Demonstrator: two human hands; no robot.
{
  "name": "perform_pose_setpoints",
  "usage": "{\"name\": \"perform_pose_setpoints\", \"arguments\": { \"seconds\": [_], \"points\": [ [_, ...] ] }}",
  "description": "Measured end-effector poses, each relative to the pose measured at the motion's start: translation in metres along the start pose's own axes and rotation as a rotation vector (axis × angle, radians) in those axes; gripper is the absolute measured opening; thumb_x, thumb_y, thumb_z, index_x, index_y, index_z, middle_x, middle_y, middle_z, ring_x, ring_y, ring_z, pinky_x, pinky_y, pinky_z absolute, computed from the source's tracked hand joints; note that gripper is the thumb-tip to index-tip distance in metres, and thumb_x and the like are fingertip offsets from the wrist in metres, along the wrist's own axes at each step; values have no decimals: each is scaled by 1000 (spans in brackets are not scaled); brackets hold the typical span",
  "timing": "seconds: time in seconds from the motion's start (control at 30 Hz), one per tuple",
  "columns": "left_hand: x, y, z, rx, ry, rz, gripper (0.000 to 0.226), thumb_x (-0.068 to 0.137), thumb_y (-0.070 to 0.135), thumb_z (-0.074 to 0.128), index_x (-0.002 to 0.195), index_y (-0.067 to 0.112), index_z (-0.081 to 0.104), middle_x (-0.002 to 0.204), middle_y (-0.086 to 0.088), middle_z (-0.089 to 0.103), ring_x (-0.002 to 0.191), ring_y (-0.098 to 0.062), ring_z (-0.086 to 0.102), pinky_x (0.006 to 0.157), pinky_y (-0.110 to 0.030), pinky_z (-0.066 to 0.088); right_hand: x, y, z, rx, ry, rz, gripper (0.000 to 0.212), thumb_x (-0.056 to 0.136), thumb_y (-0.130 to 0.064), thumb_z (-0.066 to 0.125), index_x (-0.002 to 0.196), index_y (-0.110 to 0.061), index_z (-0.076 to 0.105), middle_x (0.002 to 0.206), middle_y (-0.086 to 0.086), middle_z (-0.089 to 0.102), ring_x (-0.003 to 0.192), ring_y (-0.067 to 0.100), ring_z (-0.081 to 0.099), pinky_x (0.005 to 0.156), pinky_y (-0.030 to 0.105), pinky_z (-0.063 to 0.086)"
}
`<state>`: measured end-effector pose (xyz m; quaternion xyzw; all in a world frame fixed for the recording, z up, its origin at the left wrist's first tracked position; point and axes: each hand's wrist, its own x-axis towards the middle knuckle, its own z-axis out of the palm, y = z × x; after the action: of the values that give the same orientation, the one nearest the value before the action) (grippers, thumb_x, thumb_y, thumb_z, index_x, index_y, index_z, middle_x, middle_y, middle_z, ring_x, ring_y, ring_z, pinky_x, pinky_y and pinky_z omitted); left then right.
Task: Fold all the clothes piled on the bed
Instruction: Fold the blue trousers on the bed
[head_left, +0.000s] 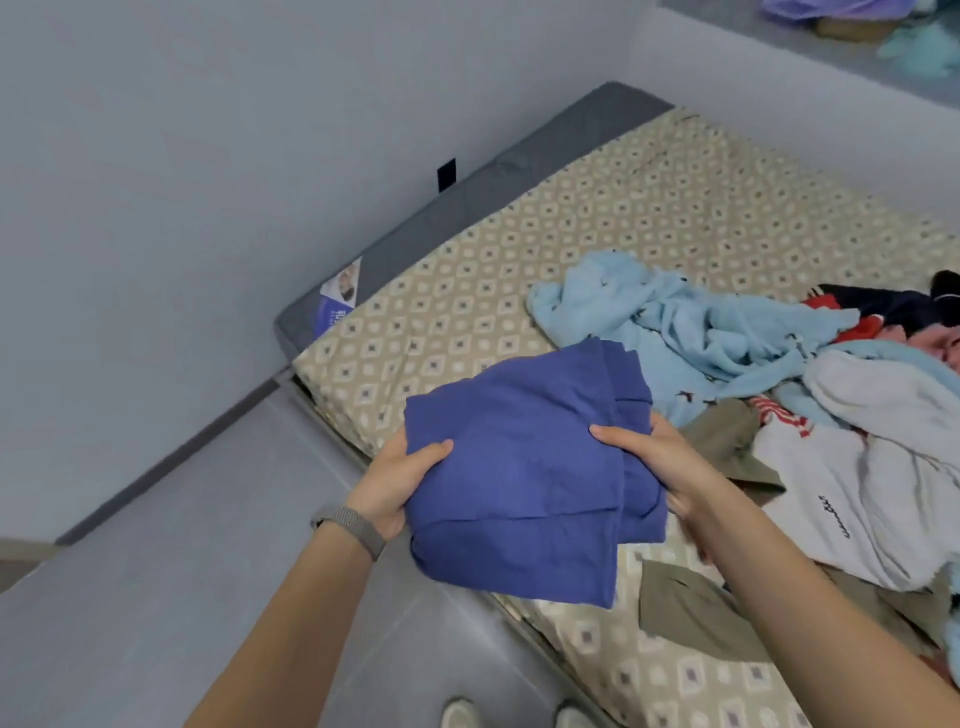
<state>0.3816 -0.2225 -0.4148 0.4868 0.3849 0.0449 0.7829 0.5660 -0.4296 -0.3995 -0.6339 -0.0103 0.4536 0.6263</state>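
Two hands hold my folded blue cloth (524, 483) up over the bed (649, 208) edge. My left hand (397, 486) and right hand (657, 457) pinch its two sides. I think bare sheet lies ahead and left; the clothes pile (779, 364) is right.

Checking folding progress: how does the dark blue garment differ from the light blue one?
The dark blue garment is folded flat; the light blue garment lies crumpled. The dark one is held by the left hand and right hand; the light one rests on the bed. Both are cloth.
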Motion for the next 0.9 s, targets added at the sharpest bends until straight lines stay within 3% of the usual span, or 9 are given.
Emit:
{"name": "perform_pose_setpoints", "arguments": {
  "seconds": [0.2, 0.33, 0.53, 0.63, 0.77, 0.9],
  "points": [
    [43, 53, -52, -15, 80, 39, 50, 92, 14, 62, 136, 30, 45, 126, 6, 61, 108, -16, 63, 78, -29, 54, 82, -40, 57, -100, -87, 39, 45, 81, -9, 72, 124, -15, 60, 115, 7, 71, 100, 25, 70, 75, 35, 59],
    [93, 80, -81, -68, 152, 20, 48, 91, 14, 64, 129, 37, 46, 120, 12, 61, 104, -12, 62, 74, -28, 52, 156, -66, 89, -145, -144, 82, 43, 83, -8, 71, 124, -15, 60, 113, 6, 72, 100, 26, 70, 74, 35, 59],
    [178, 89, -129, -207, 245, -22, 40, 91, 11, 63, 126, 31, 54, 121, 2, 66, 101, -18, 68, 72, -33, 56, 271, -82, 138, -270, -191, 146, 46, 81, -11, 75, 124, -18, 59, 115, 5, 71, 100, 23, 70, 79, 39, 58],
    [214, 87, -156, -265, 265, -74, 41, 93, 12, 60, 129, 29, 52, 120, 2, 67, 96, -17, 70, 65, -31, 58, 321, -82, 163, -328, -216, 170, 42, 83, -8, 74, 121, -19, 59, 111, 2, 72, 96, 20, 71, 73, 32, 58],
    [272, 78, -197, -264, 294, -79, 50, 92, 15, 63, 137, 31, 48, 130, 1, 62, 109, -22, 65, 80, -38, 55, 397, -76, 192, -401, -285, 202, 43, 83, -8, 74, 121, -24, 59, 113, -3, 71, 98, 16, 70, 73, 27, 57],
    [328, 68, -228, -235, 368, -21, 55, 93, 17, 60, 140, 37, 41, 131, 8, 59, 114, -18, 60, 85, -37, 53, 473, -54, 216, -457, -308, 212, 43, 83, -10, 74, 121, -25, 59, 114, -6, 71, 100, 13, 69, 76, 25, 56]
  ]
}}
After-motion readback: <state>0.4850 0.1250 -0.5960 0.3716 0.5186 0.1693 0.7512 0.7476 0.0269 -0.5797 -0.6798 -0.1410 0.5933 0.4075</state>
